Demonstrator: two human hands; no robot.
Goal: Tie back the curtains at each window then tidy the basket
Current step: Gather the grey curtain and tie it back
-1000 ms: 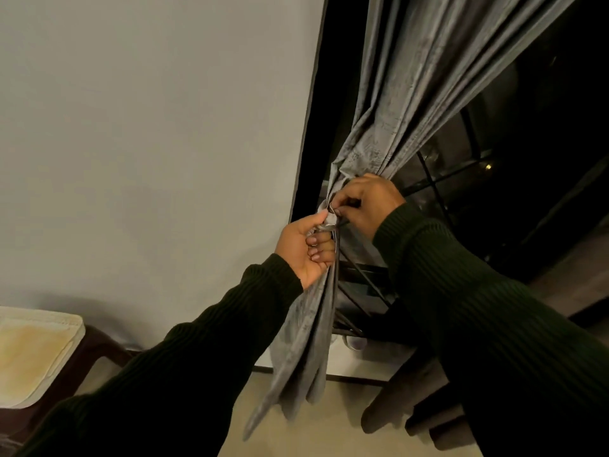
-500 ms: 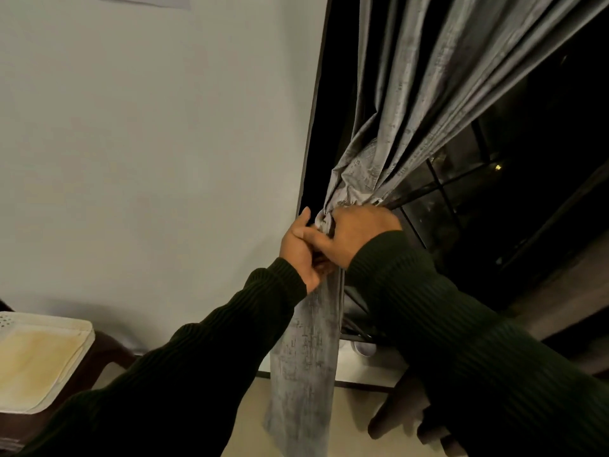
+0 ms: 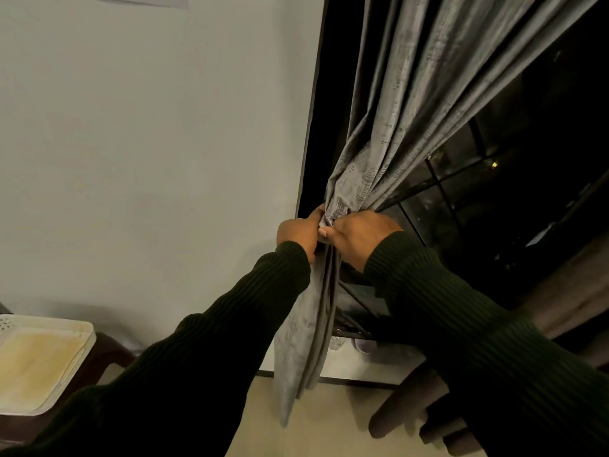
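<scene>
A grey curtain (image 3: 412, 103) hangs from the upper right and is gathered into a tight bunch at the left edge of a dark window (image 3: 514, 199). My left hand (image 3: 301, 232) grips the bunch from the left. My right hand (image 3: 361, 235) grips it from the right, fingers curled into the fabric, the two hands touching. Below them the curtain's loose tail (image 3: 303, 341) hangs down past the sill. Any tie-back is hidden under my fingers. No basket is in view.
A pale wall (image 3: 158, 153) fills the left. A cream tray-like top (image 3: 36, 361) sits on a dark stand at lower left. Small objects stand on the white sill (image 3: 379, 364). Dark rounded furniture (image 3: 405, 410) is at lower right.
Both hands closed together around the gathered curtain; the thin dark tie seen a second ago is now hidden. The view tilted up slightly and the tail hangs straighter.
</scene>
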